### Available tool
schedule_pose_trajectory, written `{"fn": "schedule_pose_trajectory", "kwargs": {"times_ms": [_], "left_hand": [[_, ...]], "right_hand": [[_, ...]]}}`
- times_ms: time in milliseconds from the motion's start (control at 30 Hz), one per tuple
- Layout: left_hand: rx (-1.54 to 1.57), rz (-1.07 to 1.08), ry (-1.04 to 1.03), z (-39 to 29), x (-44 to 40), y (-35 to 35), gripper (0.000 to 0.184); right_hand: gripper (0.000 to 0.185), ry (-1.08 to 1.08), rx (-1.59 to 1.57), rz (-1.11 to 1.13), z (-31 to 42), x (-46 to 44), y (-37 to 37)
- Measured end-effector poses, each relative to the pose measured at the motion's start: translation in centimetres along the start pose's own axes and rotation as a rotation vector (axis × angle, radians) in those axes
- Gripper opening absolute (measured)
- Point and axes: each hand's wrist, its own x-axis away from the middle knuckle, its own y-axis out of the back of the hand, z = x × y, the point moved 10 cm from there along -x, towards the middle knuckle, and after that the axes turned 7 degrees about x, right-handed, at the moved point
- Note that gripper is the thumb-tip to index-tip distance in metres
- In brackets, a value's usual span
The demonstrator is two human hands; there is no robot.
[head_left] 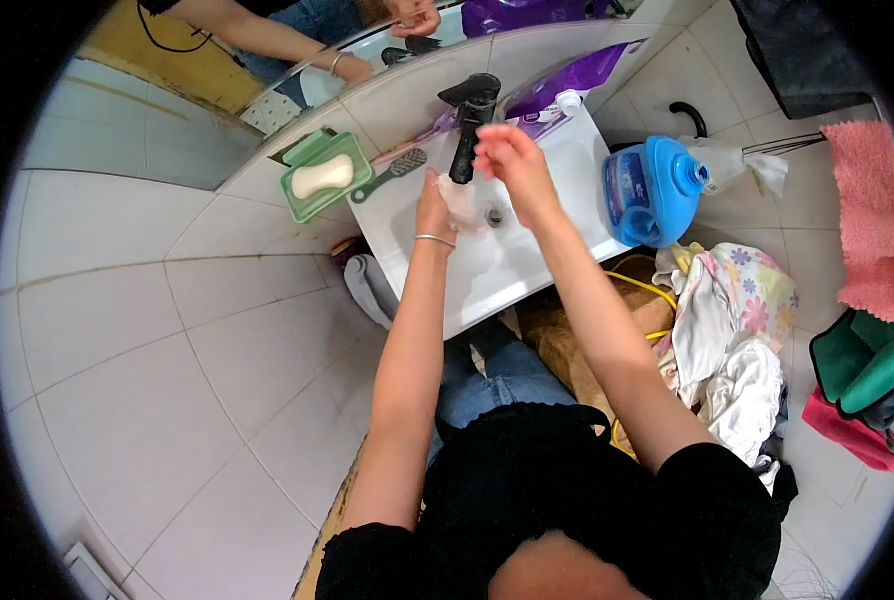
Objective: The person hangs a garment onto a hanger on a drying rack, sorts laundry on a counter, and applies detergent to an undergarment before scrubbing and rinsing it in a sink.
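My left hand (434, 212), with a bracelet at the wrist, is closed on a pale, translucent whitish thing (459, 203) under the tap; its exact kind is unclear. The black tap (465, 130) stands at the back of the white sink (467, 290), its spout just above that thing. Just right of the spout, my right hand (522, 180) is raised with bent fingers slightly apart, and nothing shows in them. Below the hands lies the sink's drain (495, 214).
A green soap dish (297, 196) holds a white bar of soap (323, 177). Nearby lies a grey-green brush (392, 173). A purple pouch (557, 90) leans behind the sink, and a blue jug (652, 190) stands at its right. Clothes (742, 370) are heaped lower right. A mirror (217, 90) runs along the wall.
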Motion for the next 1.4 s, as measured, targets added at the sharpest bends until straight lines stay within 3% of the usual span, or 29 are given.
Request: {"fn": "schedule_pose_trajectory", "kwargs": {"times_ms": [67,100,167,200,267,333,400,433,500,533,600,633,700,733,767,800,867,933,1000,1033,1067,1100,1133,1167,1200,1267,1333,1400], "left_hand": [[0.046,0.027,-0.028,-0.1,-0.3,0.3,0.043],[0.089,0.051,-0.056,-0.3,-0.2,0.3,0.045],[0.137,0.113,-0.035,-0.1,0.6,-0.2,0.047],[0.19,0.177,-0.019,0.1,1.2,-0.8,0.049],[0.249,0.241,-0.03,-0.2,3.0,-1.2,0.05],[0.307,0.302,-0.042,-0.1,3.2,-0.3,0.05],[-0.108,-0.115,-0.193,-0.2,2.2,5.7,0.047],[-0.109,-0.115,-0.192,-0.4,2.6,5.2,0.047],[0.032,-0.407,0.143,3.0,3.4,7.1,0.052],[0.035,-0.409,0.142,3.2,3.2,7.4,0.052],[0.374,-0.141,0.133,3.8,1.3,5.4,0.05],[0.386,-0.137,0.085,3.9,0.3,5.5,0.045],[0.388,-0.083,0.112,4.5,0.7,4.3,0.042],[0.387,-0.023,0.141,4.7,0.9,3.3,0.039],[0.593,0.189,0.221,7.1,-2.3,4.9,0.032],[0.593,0.187,0.221,7.5,-2.3,4.8,0.032],[0.465,-0.025,0.119,8.5,-1.7,6.7,0.031],[0.509,0.045,0.179,8.8,-1.9,7.1,0.033],[0.55,0.105,0.248,7.8,-0.3,6.1,0.036],[0.447,-0.061,0.185,5.8,1.3,5.7,0.037],[0.343,-0.225,0.12,4.4,2.5,6.2,0.038],[0.335,-0.102,0.138,5.5,1.9,6.7,0.04],[0.334,-0.11,0.144,7.0,1.6,8.1,0.04],[0.33,-0.016,0.134,8.1,0.7,7.9,0.042],[0.324,0.079,0.125,8.1,0.8,6.2,0.043],[0.329,0.014,0.047,5.9,0.9,6.8,0.042],[0.644,0.628,0.147,4.2,0.9,5.2,0.037],[-0.476,0.246,-0.364,4.2,-1.1,8.6,0.035]], "right_hand": [[0.03,0.083,0.487,-0.27,-3.3,1.0,3.1],[0.03,0.079,0.485,-0.274,-6.2,1.1,3.1],[0.036,0.318,0.786,-0.19,-8.8,1.2,0.2],[0.036,0.312,0.784,-0.199,-9.4,1.1,0.0],[0.06,0.359,0.616,-0.189,-9.5,0.5,-0.3],[0.056,0.408,0.679,-0.331,-8.9,0.3,0.5],[0.039,0.213,0.696,-0.272,-8.8,-0.2,0.1],[0.039,0.212,0.695,-0.273,-8.4,0.2,0.0],[0.037,-0.207,0.001,-0.069,-12.6,0.6,-1.5],[0.037,-0.21,0.002,-0.067,-12.3,1.1,-1.8],[0.036,-0.276,0.037,-0.195,-12.4,1.9,-0.8],[0.036,-0.278,0.037,-0.192,-13.0,2.1,-0.4],[0.036,-0.169,0.6,-0.093,-13.1,2.1,-0.2],[0.036,-0.17,0.6,-0.092,-14.5,1.8,0.1],[0.033,0.097,0.803,-0.194,-13.0,1.4,0.2],[0.031,0.372,0.999,-0.295,-11.0,1.7,-0.2],[0.033,0.263,0.908,-0.395,-11.3,-0.1,2.4],[0.034,0.172,0.812,-0.499,-13.8,-1.3,4.1],[0.04,0.185,1.043,-0.363,-20.8,-1.8,1.4],[0.029,0.313,1.536,-0.056,-10.7,2.8,-5.7],[0.029,0.31,1.541,-0.059,-11.2,2.0,-5.2],[0.038,0.09,1.435,0.016,-14.6,0.3,-3.6],[0.048,-0.127,1.315,0.088,-18.5,-0.8,-2.0],[0.047,-0.01,1.049,-0.131,-18.2,-2.3,1.4],[0.047,-0.008,1.048,-0.135,-17.8,-2.3,1.2],[0.044,-0.06,1.162,-0.021,-18.0,-2.6,-0.5],[0.042,-0.114,1.295,0.105,-17.4,-2.5,-1.9],[0.041,-0.176,1.406,0.252,-18.2,-1.6,-3.3]]}}
